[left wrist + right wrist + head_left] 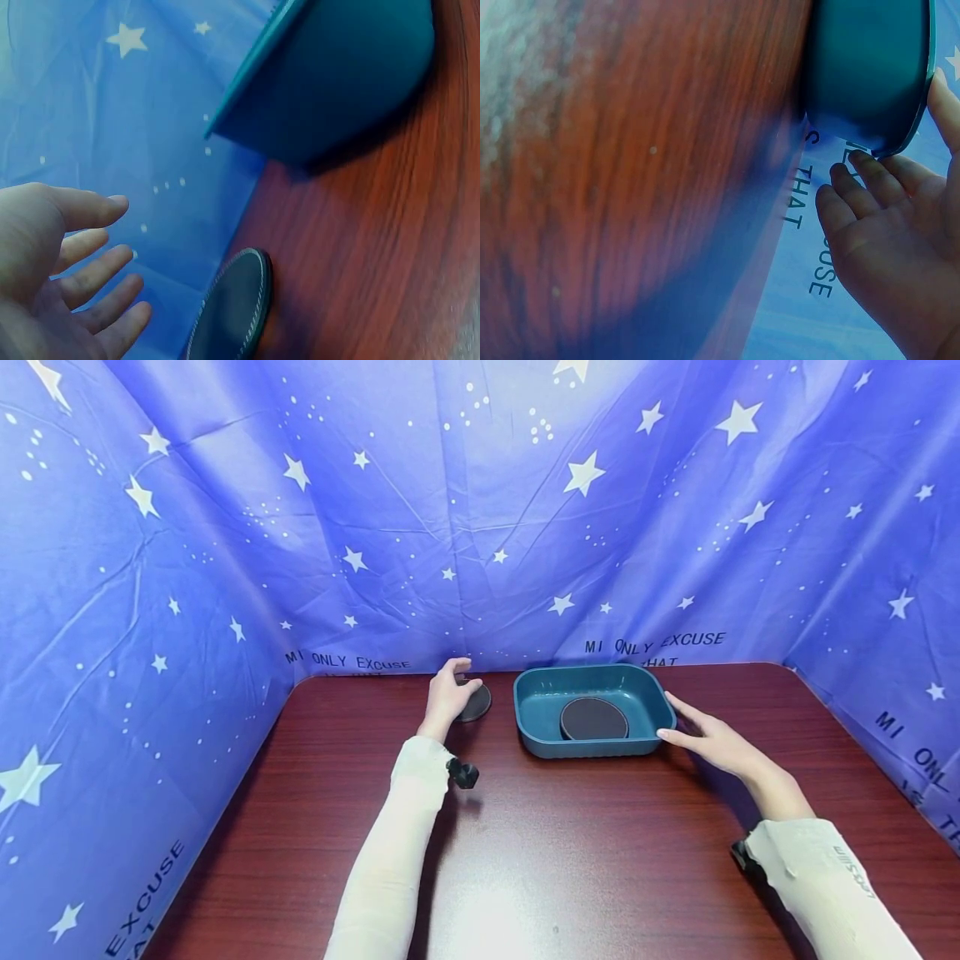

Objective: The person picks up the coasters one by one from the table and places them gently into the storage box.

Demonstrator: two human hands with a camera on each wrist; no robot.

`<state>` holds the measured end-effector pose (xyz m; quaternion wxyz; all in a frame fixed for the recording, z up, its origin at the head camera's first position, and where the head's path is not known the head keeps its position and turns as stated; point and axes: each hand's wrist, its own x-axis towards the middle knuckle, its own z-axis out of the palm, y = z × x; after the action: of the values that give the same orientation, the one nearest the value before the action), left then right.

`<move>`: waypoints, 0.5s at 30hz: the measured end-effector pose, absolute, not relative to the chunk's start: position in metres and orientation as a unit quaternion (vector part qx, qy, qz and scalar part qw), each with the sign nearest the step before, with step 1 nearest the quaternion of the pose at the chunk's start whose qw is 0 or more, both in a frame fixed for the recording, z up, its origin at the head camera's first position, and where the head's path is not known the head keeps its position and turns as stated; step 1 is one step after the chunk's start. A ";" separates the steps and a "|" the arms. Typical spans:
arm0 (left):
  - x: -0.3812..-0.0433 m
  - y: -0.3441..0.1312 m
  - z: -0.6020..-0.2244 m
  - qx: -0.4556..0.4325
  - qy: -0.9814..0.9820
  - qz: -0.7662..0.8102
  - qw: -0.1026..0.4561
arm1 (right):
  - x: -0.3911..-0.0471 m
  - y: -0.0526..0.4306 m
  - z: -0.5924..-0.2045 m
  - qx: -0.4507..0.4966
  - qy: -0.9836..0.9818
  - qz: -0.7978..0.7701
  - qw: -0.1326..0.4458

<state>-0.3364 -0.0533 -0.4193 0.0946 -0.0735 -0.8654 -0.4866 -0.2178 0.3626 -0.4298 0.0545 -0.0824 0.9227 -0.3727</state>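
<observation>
In the head view, a round dark coaster lies on the table, partly hidden by my left hand. The left wrist view shows pale stitching round the coaster and a gap between it and the spread fingers of my left hand. To the right stands a teal rectangular basin. Inside it sits another round dark coaster, looking thick; whether it is a stack I cannot tell. My right hand touches the basin's right end, its thumb by the near corner and its fingers extended further back.
The dark red wooden table reaches back to a blue star-printed curtain, which also hangs at both sides. Behind the basin, the curtain comes close to the table's far edge.
</observation>
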 end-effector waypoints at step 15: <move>-0.337 -0.071 -0.444 -0.023 -0.885 -0.455 0.095 | -0.217 0.362 -0.430 -0.081 0.921 -0.377 0.054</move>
<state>-0.3366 -0.0713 -0.4438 0.0953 -0.0228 -0.8849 -0.4553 -0.2173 0.3620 -0.4304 0.0537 -0.0813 0.9210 -0.3773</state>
